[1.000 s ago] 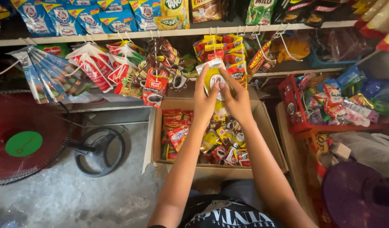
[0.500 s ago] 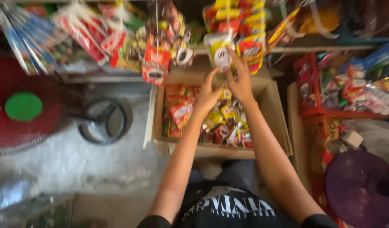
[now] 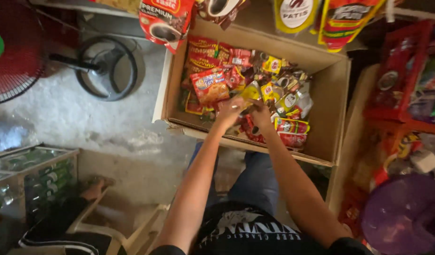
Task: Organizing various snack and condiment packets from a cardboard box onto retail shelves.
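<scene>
Both hands are down in an open cardboard box [image 3: 338, 101] that stands on the floor in front of the person's knees. The box is filled with small sachets [image 3: 279, 101] in red, yellow, white and black, piled loosely across its bottom.

The left hand [image 3: 228, 111] rests over the pile near the box's front wall, fingers curled toward a yellow sachet [image 3: 252, 90]; motion blur hides whether its grip is clamped on anything, so I cannot tell. The right hand [image 3: 261, 118] is just beside it, touching the left at the fingertips, with a dark sachet edge between thumb and fingers; its grip looks closed, yet what it holds is too blurred to name.

A red snack pack [image 3: 209, 85] lies tilted at the left of the pile, just beside the left hand. Two red sachets [image 3: 292, 130] lie at the front right, near the right wrist.

Above the box hang a red coffee pack [image 3: 164, 21] and a yellow pouch [image 3: 293, 14]. On the floor to the left stand a fan's round black base [image 3: 106, 66] and its red grille [image 3: 17, 56]. A red rack [image 3: 401, 75] of goods stands to the right, a purple lid [image 3: 406, 217] below it, and a glass case [image 3: 29, 182] at lower left
</scene>
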